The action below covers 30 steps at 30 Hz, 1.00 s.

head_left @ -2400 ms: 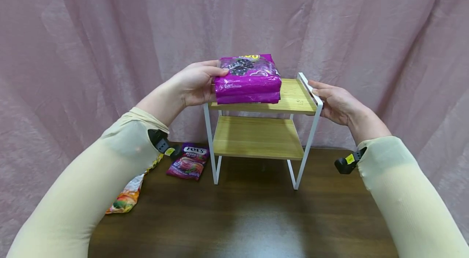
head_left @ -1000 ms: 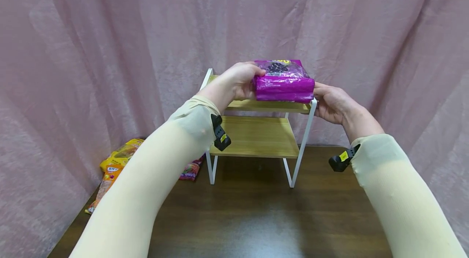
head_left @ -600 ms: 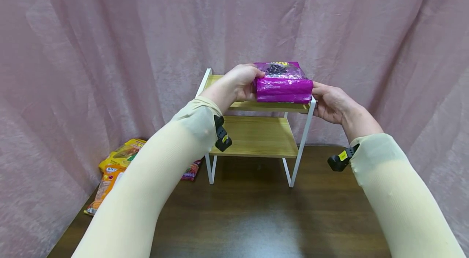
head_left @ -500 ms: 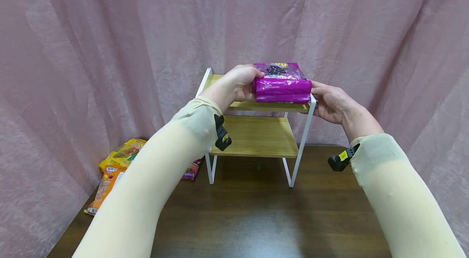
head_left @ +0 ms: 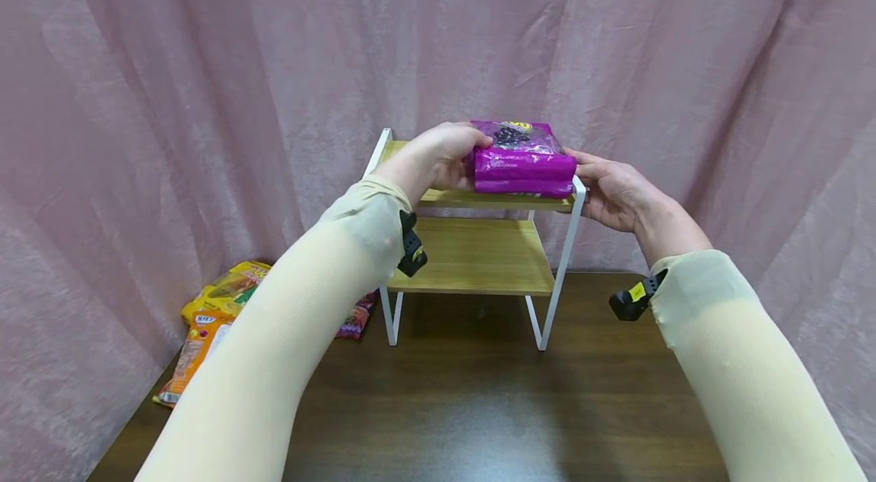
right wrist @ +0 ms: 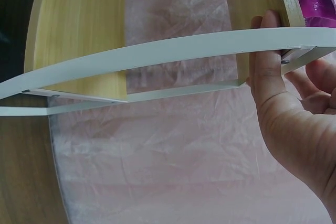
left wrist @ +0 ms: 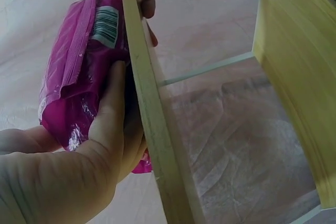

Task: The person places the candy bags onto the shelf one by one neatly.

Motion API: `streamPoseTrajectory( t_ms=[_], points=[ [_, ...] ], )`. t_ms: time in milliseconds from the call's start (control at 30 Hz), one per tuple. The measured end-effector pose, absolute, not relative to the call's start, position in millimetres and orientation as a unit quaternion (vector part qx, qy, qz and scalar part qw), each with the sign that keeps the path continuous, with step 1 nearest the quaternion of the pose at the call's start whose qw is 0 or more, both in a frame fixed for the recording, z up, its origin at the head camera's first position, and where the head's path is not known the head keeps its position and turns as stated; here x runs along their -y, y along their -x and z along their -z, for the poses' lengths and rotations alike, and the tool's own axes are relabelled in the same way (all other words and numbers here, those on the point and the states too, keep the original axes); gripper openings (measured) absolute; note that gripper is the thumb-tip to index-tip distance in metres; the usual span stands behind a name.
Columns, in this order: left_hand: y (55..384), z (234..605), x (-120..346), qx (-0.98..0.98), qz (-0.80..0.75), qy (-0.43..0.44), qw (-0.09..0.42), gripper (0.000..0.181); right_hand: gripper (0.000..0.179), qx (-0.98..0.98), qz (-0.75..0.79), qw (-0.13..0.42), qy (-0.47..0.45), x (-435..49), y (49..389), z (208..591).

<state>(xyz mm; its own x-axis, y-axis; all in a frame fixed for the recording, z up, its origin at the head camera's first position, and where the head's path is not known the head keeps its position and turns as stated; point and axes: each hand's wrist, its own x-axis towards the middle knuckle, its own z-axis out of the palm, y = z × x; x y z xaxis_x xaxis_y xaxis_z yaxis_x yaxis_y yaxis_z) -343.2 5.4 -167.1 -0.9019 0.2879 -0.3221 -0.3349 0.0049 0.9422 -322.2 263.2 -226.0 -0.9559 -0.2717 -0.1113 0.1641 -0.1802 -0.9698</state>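
Note:
My left hand [head_left: 445, 151] grips a shiny purple candy bag [head_left: 523, 172] by its left end, thumb on top and fingers underneath. The bag lies flat, low over the right end of the top board of a two-tier shelf rack [head_left: 479, 254]. In the left wrist view, a barcode shows on the bag's [left wrist: 79, 61] underside, close against the board's front edge. My right hand [head_left: 612, 189] holds the rack's white metal side at the upper right. Seen from the right wrist, its fingers [right wrist: 270, 72] reach around that white bar [right wrist: 173, 51], right beside the bag.
Left on the dark wooden table [head_left: 438, 406] lie a yellow bag [head_left: 226, 288] and an orange one [head_left: 198, 349]. Another purplish snack bag [head_left: 356, 317], partly behind my left sleeve, lies near the rack's left leg. A pink curtain [head_left: 308, 33] hangs behind.
Over the frames, my left hand has carried the purple bag rightward along the top board, then slightly down toward it. The right hand has kept its hold on the rack's side.

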Motion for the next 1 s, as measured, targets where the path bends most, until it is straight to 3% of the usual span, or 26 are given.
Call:
streamPoseTrajectory(
  t_ms=[233, 633, 1000],
  points=[
    [339.5, 162.1, -3.2, -0.690, -0.687, 0.013, 0.226, 0.040, 0.059, -0.630, 0.762, 0.142, 0.041, -261.0, 322.6, 225.4],
    [355.7, 164.6, -4.5, -0.714, -0.663, 0.023, 0.222, 0.029, 0.059, -0.626, 0.765, 0.146, 0.041, -258.8, 320.2, 223.8],
    [346.1, 161.2, 3.9, -0.753, -0.628, 0.008, 0.197, 0.037, 0.058, -0.627, 0.765, 0.143, 0.029, -259.7, 321.3, 223.9]
  ],
)
